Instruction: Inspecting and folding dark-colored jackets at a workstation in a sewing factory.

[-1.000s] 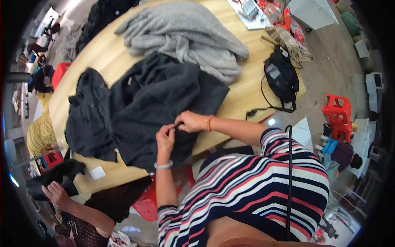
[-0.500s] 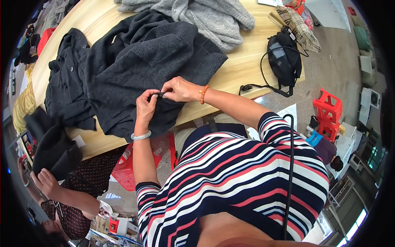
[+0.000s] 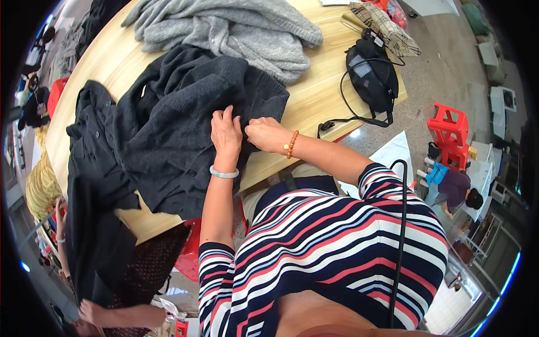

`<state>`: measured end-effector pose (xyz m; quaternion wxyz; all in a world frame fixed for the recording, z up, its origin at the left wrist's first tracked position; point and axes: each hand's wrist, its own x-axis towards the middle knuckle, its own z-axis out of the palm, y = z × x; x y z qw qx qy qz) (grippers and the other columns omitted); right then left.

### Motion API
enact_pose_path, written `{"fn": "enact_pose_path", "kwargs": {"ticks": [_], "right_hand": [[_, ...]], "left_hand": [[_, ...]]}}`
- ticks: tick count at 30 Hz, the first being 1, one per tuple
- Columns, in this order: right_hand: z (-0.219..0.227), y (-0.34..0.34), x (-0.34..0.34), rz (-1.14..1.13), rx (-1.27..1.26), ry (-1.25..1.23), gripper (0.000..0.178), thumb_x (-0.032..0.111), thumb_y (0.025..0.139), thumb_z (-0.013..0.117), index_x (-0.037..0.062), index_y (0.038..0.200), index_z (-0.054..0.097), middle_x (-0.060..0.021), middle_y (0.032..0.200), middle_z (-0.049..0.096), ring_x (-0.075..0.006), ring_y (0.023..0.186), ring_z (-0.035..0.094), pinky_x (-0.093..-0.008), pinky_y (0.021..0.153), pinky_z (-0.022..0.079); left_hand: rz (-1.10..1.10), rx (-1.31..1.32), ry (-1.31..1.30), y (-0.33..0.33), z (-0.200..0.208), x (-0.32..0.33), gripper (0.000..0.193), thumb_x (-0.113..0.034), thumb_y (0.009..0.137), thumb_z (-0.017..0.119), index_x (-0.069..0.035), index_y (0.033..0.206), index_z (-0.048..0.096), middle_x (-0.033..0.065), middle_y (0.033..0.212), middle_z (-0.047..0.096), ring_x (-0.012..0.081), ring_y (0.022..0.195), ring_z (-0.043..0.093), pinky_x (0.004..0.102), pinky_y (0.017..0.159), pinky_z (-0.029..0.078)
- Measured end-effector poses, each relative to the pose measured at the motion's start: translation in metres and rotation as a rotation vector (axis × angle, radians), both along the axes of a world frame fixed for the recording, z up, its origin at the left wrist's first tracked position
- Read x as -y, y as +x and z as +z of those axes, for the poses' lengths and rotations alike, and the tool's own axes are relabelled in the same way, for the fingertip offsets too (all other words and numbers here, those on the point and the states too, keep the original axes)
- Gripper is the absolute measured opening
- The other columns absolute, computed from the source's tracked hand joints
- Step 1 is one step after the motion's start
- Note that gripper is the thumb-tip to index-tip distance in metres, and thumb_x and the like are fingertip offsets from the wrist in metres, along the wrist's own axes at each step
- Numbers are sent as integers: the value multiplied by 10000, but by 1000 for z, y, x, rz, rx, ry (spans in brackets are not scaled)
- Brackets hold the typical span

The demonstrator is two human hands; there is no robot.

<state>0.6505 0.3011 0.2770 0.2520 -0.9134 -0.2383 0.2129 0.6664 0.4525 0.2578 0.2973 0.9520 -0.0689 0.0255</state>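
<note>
A charcoal knitted cardigan (image 3: 174, 106) lies bunched on the table in front of me, its ribbed edge toward the right. My left hand (image 3: 225, 133) rests on it, fingers slightly apart and pointing away from me. Close beside it, my right hand (image 3: 266, 133) is closed, its curled fingers pinching the cardigan's fabric near the ribbed part. The fingertips of the right hand are hidden. Left of the cardigan lies a dark buttoned garment (image 3: 92, 126). A co-worker's hand (image 3: 92, 312) at the lower left is near a black cloth (image 3: 98, 241) hanging beside the table.
Light grey knitwear (image 3: 224, 33) is heaped at the table's far side. A black mesh pouch (image 3: 373, 78) with a cord lies at the right edge of the wooden table (image 3: 314, 112), near a checked cloth (image 3: 387, 25). Red stools (image 3: 449, 126) stand on the floor at right.
Both hands have moved right, from pinching a dark strip together to the cardigan near its ribbed edge. My left fingers have spread. The co-worker's black cloth has dropped lower and hangs longer.
</note>
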Motion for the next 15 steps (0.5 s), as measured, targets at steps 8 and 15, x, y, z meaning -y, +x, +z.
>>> {"fn": "enact_pose_path", "kwargs": {"ticks": [8,15], "right_hand": [[-5,7,9,-149,76,171,97,-7,800,576,-14,891,607,-227,931,618,-414,821,651,-496,730,538],[2,12,9,-255,120,218,222,89,835,651,59,1016,525,-179,952,609,-407,851,644,-502,742,527]], "left_hand": [[-150,-93,-11,21,-16,-8,95,-106,848,662,-45,913,629,152,853,607,381,835,614,478,733,509],[114,-830,-898,26,-7,-17,39,-30,877,688,-4,851,699,-29,761,651,37,623,514,192,557,386]]}}
